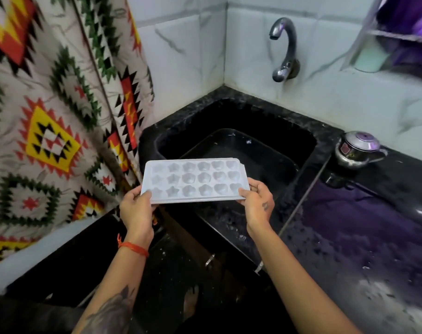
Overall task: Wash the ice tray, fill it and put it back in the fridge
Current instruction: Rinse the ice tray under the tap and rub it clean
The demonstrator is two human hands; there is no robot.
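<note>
A white ice tray [195, 180] with star, flower and heart shaped cells is held level over the front edge of the black sink [308, 143]. My left hand [136, 209] grips its left end, thumb on top. Its right end is gripped by my right hand [257, 204]. The cells look empty. The curved metal tap [285, 48] sticks out of the tiled wall behind the sink, and no water runs from it. A black tub [284, 165] sits inside the sink under the tray.
A small steel kettle [357, 149] with a lid stands on the wet black counter [361, 237] right of the sink. A patterned curtain [50, 116] hangs at the left. A wall rack [398, 37] is at the upper right. Cabinet handles [210, 259] lie below the sink.
</note>
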